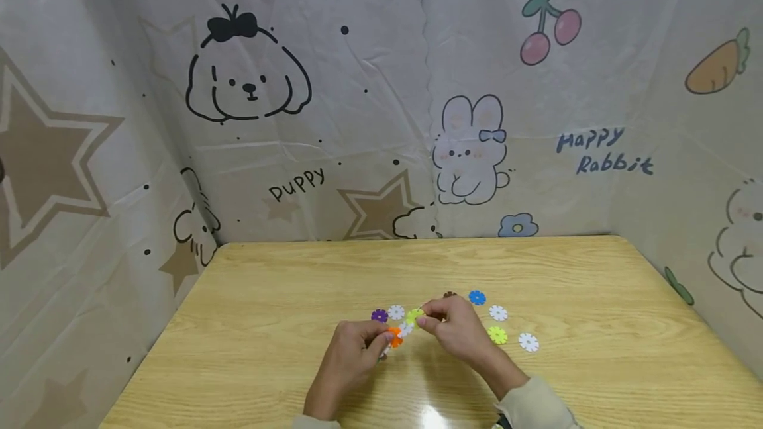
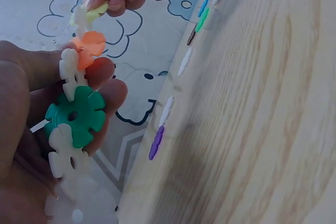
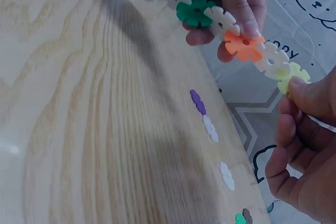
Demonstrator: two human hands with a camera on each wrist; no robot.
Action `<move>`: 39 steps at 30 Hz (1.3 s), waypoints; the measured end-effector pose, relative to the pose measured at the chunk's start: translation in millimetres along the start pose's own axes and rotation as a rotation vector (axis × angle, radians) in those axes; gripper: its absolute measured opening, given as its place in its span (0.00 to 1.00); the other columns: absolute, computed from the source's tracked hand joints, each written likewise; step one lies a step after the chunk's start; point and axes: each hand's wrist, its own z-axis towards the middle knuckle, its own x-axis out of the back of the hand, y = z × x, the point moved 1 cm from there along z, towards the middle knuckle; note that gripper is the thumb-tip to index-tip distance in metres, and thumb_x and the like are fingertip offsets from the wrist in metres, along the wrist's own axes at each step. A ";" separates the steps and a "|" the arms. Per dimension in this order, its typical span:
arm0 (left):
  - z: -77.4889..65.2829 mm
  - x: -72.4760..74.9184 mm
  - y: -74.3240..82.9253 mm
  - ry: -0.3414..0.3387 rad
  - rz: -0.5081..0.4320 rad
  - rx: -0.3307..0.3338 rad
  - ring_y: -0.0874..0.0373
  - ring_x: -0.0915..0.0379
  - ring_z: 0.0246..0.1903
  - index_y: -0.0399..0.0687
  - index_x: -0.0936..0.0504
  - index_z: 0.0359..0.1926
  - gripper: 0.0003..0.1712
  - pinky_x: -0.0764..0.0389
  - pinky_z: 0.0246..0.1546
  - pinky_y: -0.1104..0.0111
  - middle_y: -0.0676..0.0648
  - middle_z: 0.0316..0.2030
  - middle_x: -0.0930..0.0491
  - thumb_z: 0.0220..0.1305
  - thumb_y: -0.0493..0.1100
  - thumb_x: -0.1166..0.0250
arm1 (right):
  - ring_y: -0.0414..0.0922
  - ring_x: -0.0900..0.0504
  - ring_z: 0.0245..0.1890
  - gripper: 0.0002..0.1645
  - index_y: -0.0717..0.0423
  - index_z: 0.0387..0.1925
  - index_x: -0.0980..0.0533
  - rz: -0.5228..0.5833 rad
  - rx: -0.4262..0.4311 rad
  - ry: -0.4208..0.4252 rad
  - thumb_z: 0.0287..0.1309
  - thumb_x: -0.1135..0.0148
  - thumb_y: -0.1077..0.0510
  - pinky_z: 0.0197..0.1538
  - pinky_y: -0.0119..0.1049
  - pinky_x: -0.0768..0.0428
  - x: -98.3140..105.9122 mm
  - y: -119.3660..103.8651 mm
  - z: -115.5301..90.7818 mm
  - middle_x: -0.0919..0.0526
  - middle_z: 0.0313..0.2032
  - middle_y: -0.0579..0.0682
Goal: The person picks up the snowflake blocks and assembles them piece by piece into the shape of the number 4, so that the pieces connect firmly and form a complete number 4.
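Between my hands, held above the table, stretches a chain of plastic snowflake discs slotted edge to edge. My left hand (image 1: 352, 356) pinches the orange disc (image 3: 244, 47) between thumb and fingers. At the chain's far end, thumb and fingers of my right hand (image 1: 459, 330) grip the yellow-green disc (image 3: 292, 77). A white disc (image 3: 272, 60) joins these two. On the other side of the orange one come another white disc (image 3: 222, 22) and a green disc (image 2: 76, 116), which lies along my left fingers. More pale discs trail toward the left palm, washed out in the wrist views.
Loose discs lie flat on the wooden table (image 1: 268, 303): purple (image 1: 379, 316) and white (image 1: 396, 312) beyond the left hand, blue (image 1: 477, 297), yellow-green (image 1: 497, 335) and several others around the right. A printed cloth (image 1: 381, 85) hangs behind the table's far edge.
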 end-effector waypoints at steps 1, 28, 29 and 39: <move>0.2 0.3 0.3 0.002 -0.001 -0.002 0.71 0.31 0.18 0.43 0.12 0.31 0.08 0.27 0.17 0.73 0.52 0.19 0.20 0.68 0.36 0.35 | 0.44 0.28 0.28 0.08 0.59 0.26 0.17 -0.004 0.001 -0.002 0.61 0.35 0.66 0.29 0.34 0.31 0.4 -0.9 0.2 0.17 0.30 0.46; 0.4 -1.5 -0.9 -0.097 -0.105 0.059 0.64 0.18 0.32 0.43 0.12 0.45 0.16 0.18 0.34 0.69 0.52 0.37 0.13 0.71 0.51 0.37 | 0.43 0.30 0.26 0.07 0.57 0.33 0.16 -0.028 0.025 -0.059 0.66 0.37 0.60 0.27 0.34 0.31 36.1 -19.4 3.9 0.22 0.26 0.47; 0.5 -1.8 -1.2 -0.108 -0.100 0.064 0.64 0.18 0.33 0.43 0.12 0.44 0.17 0.18 0.35 0.69 0.53 0.37 0.13 0.71 0.51 0.37 | 0.43 0.30 0.25 0.07 0.57 0.33 0.17 -0.029 0.024 -0.056 0.66 0.37 0.60 0.27 0.34 0.31 38.3 -20.7 4.0 0.22 0.26 0.47; -1.5 -4.8 -0.7 -0.249 -0.110 0.223 0.63 0.21 0.28 0.42 0.11 0.41 0.13 0.19 0.32 0.69 0.58 0.29 0.16 0.61 0.47 0.27 | 0.43 0.29 0.24 0.07 0.57 0.33 0.17 -0.088 0.041 -0.030 0.67 0.38 0.60 0.23 0.33 0.31 52.1 -32.0 6.5 0.22 0.26 0.48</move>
